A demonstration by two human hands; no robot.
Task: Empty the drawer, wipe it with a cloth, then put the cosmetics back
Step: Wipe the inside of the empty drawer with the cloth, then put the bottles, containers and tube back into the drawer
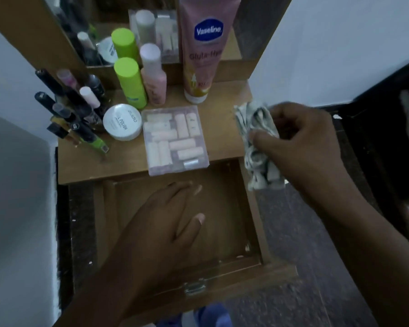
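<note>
The wooden drawer (224, 185) is pulled out below the dresser top, and I see nothing inside it. My left hand (161, 223) hovers over the drawer, fingers apart, holding nothing. My right hand (298, 140) grips a crumpled grey-white cloth (255, 142) above the drawer's right rim. The cosmetics stand on the dresser top: a clear box of pink tubes (172, 138), a white round jar (122, 122), a green-capped bottle (130, 82), a pink bottle (152, 76), a tall pink Vaseline tube (206, 50) and several dark pencils and lipsticks (73, 109).
A mirror (118, 27) behind the shelf reflects the bottles. White walls close in on both sides. A dark piece of furniture (383, 149) stands to the right. The floor is dark speckled stone (300, 232). The drawer has a metal latch (195, 287) on its front edge.
</note>
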